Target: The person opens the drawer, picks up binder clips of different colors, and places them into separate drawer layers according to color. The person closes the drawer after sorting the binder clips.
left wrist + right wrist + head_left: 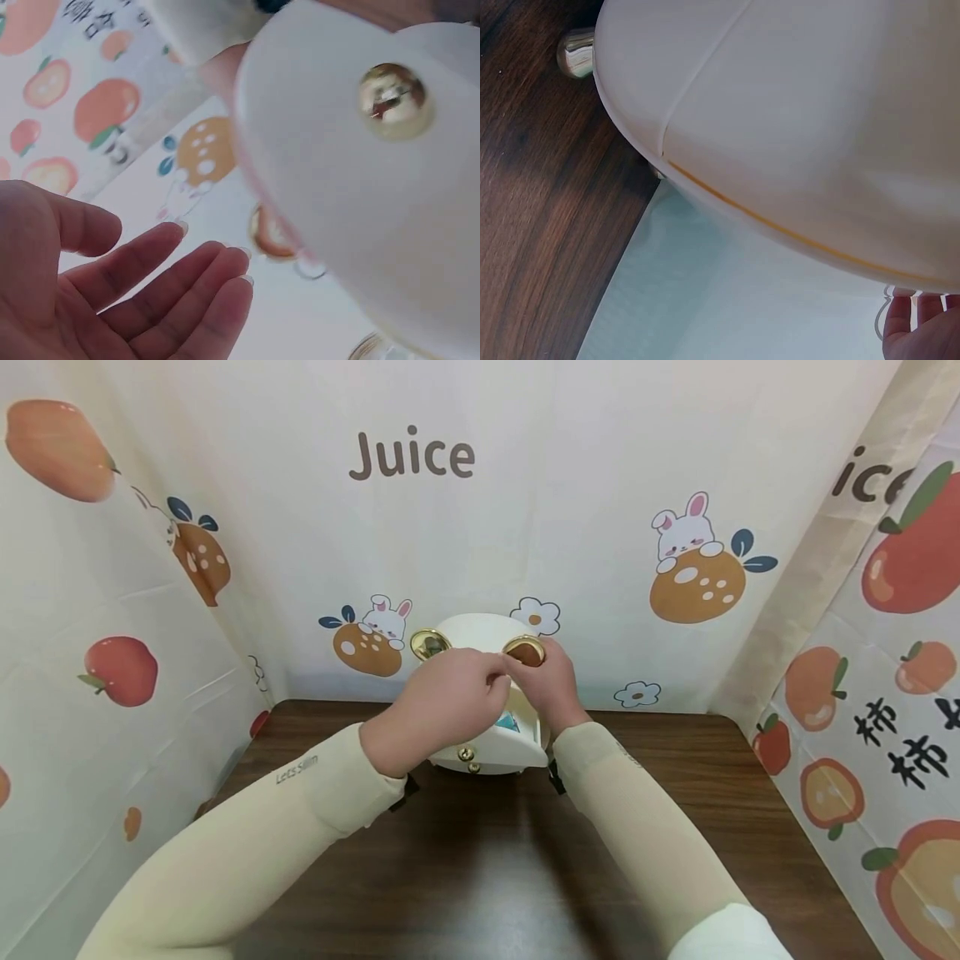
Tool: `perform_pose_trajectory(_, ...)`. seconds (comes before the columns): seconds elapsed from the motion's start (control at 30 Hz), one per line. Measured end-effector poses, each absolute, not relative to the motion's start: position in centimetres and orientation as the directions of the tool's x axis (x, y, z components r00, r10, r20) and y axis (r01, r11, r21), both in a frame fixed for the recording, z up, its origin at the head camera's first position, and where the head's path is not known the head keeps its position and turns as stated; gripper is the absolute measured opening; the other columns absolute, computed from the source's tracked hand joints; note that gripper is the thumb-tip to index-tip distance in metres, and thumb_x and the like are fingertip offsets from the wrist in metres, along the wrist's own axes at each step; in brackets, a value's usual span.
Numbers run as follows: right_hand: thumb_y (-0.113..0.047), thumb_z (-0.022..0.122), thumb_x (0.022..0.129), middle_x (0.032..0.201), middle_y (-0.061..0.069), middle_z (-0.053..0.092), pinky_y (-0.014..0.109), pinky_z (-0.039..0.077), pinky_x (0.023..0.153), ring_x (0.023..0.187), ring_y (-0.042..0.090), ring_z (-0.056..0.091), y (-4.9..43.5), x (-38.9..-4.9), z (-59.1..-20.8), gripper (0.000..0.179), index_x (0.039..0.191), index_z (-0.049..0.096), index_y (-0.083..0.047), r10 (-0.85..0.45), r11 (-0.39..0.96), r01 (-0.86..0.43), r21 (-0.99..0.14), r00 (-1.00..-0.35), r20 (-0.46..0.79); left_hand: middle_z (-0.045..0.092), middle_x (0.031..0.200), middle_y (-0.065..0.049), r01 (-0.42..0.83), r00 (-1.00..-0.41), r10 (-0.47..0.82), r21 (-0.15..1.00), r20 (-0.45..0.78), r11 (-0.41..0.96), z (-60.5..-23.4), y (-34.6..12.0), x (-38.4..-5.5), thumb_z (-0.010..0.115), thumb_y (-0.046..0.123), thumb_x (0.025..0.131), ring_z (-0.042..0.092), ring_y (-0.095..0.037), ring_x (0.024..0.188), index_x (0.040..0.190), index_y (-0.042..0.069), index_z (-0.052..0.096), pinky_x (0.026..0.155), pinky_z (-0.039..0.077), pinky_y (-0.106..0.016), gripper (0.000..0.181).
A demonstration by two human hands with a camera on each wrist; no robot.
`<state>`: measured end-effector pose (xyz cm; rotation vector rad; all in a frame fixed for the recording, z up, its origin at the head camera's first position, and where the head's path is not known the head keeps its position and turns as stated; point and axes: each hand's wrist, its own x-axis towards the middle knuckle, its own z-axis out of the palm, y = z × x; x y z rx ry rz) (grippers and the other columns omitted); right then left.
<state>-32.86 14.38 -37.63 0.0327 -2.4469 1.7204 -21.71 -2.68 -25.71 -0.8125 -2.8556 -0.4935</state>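
A white rounded drawer box (476, 628) with gold ball knobs (466, 753) and two gold-rimmed round pieces on top stands ahead. Its drawer (517, 745) is pulled out, with something light blue (507, 721) inside. My left hand (453, 697) hovers over the front; in the left wrist view its fingers are loosely extended with nothing between them. At the box's right side is my right hand (551, 685), next to the right gold-rimmed piece (525, 650). Its fingers (900, 313) reach the box's edge in the right wrist view; the thumb's contact is unclear.
The box stands toward the back of a dark wooden table (450, 860). Behind it and at both sides hang white curtains (562, 468) printed with fruit, rabbits and flowers. The left gold-rimmed round piece (429, 644) projects beside my left hand.
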Motion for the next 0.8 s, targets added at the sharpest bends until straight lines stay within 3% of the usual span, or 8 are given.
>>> perform_pose_trajectory(0.1, -0.055, 0.08, 0.084, 0.12, 0.001, 0.062, 0.042, 0.056, 0.086, 0.104, 0.021, 0.063, 14.5, -32.8, -37.7, 0.065, 0.131, 0.058, -0.017, 0.066, 0.342, -0.101, -0.934, -0.989, 0.131, 0.062, 0.078, 0.003, 0.564, -0.826, 0.525, 0.299, 0.206, 0.769, -25.6, -3.0, -21.5, 0.048, 0.022, 0.103, 0.055, -0.014, 0.072, 0.12, 0.017, 0.074, 0.069, 0.048, -0.032, 0.031)
perform_pose_trajectory(0.2, -0.056, 0.082, 0.082, 0.118, 0.002, 0.063, 0.04, 0.056, 0.084, 0.102, 0.021, 0.064, 14.6, -32.8, -37.8, 0.065, 0.129, 0.059, -0.016, 0.071, 0.323, -0.11, -0.94, -0.988, 0.14, 0.07, 0.104, 0.004, 0.643, -0.765, 0.622, 0.249, 0.167, 0.724, -26.2, -3.0, -21.5, 0.051, 0.024, 0.104, 0.064, -0.014, 0.096, 0.122, 0.016, 0.072, 0.087, 0.051, -0.034, 0.029)
perform_pose_trajectory(0.3, -0.055, 0.083, 0.081, 0.115, 0.003, 0.064, 0.039, 0.057, 0.081, 0.098, 0.021, 0.065, 14.6, -32.8, -37.9, 0.064, 0.126, 0.06, -0.016, 0.074, 0.304, -0.122, -0.945, -0.986, 0.151, 0.068, 0.124, 0.004, 0.732, -0.681, 0.72, 0.152, 0.13, 0.664, -27.5, -2.8, -21.4, 0.053, 0.026, 0.104, 0.063, -0.015, 0.115, 0.125, 0.014, 0.071, 0.1, 0.049, -0.036, 0.029)
perform_pose_trajectory(0.47, -0.054, 0.084, 0.08, 0.112, 0.004, 0.064, 0.039, 0.057, 0.078, 0.094, 0.021, 0.065, 14.4, -32.7, -38.0, 0.061, 0.123, 0.061, -0.016, 0.079, 0.291, -0.133, -0.948, -0.984, 0.163, 0.066, 0.12, 0.003, 0.794, -0.608, 0.788, 0.055, 0.102, 0.605, -29.4, -2.4, -21.2, 0.056, 0.03, 0.105, 0.062, -0.016, 0.112, 0.124, 0.015, 0.069, 0.099, 0.049, -0.036, 0.028)
perform_pose_trajectory(0.7, -0.053, 0.083, 0.08, 0.11, 0.004, 0.064, 0.039, 0.057, 0.076, 0.092, 0.022, 0.065, 14.3, -32.8, -37.9, 0.06, 0.123, 0.061, -0.016, 0.089, 0.306, -0.142, -0.942, -0.98, 0.176, 0.064, 0.106, 0.001, 0.767, -0.641, 0.763, 0.111, 0.078, 0.632, -30.3, -2.4, -21.7, 0.047, 0.028, 0.109, 0.062, -0.017, 0.097, 0.107, 0.012, 0.068, 0.092, 0.05, -0.035, 0.027)
perform_pose_trajectory(0.8, -0.055, 0.083, 0.08, 0.111, 0.003, 0.064, 0.038, 0.057, 0.076, 0.092, 0.021, 0.065, 14.4, -32.9, -37.9, 0.063, 0.124, 0.06, -0.017, 0.084, 0.318, -0.145, -0.937, -0.98, 0.18, 0.065, 0.114, -0.002, 0.735, -0.676, 0.734, 0.131, 0.067, 0.665, -30.4, -2.6, -22.0, 0.046, 0.029, 0.109, 0.063, -0.018, 0.103, 0.113, 0.009, 0.068, 0.097, 0.049, -0.036, 0.03)
